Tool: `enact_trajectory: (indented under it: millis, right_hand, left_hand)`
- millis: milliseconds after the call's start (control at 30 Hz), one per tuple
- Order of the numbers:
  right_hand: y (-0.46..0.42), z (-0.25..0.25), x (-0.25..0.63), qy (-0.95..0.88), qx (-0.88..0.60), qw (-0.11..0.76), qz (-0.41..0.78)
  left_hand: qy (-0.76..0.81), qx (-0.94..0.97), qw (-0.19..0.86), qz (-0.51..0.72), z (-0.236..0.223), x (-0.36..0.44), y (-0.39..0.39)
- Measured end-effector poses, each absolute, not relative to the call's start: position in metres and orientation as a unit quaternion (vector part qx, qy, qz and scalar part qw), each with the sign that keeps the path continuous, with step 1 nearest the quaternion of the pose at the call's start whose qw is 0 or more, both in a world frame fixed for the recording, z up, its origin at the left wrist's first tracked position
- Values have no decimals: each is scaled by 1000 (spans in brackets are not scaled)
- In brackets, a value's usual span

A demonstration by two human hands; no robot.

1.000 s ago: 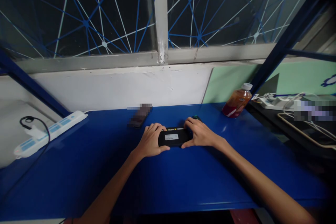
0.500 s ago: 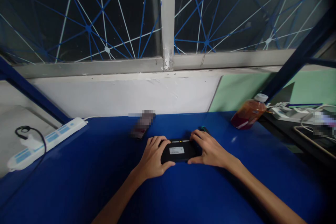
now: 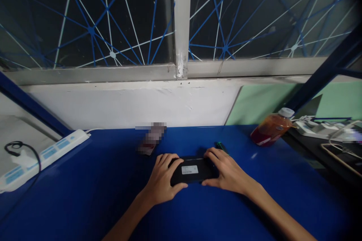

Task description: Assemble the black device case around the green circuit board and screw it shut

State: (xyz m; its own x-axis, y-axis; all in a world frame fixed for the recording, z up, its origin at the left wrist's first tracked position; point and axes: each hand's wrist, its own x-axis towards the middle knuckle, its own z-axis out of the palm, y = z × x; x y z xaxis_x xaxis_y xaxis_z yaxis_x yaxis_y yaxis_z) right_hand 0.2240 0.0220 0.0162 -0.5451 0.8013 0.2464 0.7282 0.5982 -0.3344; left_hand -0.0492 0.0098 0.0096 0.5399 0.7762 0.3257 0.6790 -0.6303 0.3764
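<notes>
A flat black box-shaped device (image 3: 203,175) with a white label (image 3: 189,169) on its upper face is held low over the blue table, or rests on it; I cannot tell which. My left hand (image 3: 164,177) grips its left end, thumb along the near edge and fingers over the far side. Around the right end, my right hand (image 3: 224,169) is closed in the same way. Just beyond my right hand lies a small dark object with a green end (image 3: 221,146), partly hidden by the fingers.
A pixelated phone-like slab (image 3: 152,139) lies beyond my left hand. On the left is a white power strip (image 3: 66,144) with a black cable. A bottle of reddish drink (image 3: 271,130) stands at the back right of the blue table (image 3: 181,218). Wall and windows rise behind.
The box has tipped, so the yellow and white marks along its far edge no longer show. Both hands keep their hold. The whole view has shifted slightly.
</notes>
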Motion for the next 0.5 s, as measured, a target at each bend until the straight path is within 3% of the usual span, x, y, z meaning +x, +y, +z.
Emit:
enact_trajectory:
  millis: [500]
  right_hand:
    - [24, 12, 225, -877, -432, 182, 106]
  left_hand:
    - [429, 869, 83, 232, 20, -52, 18]
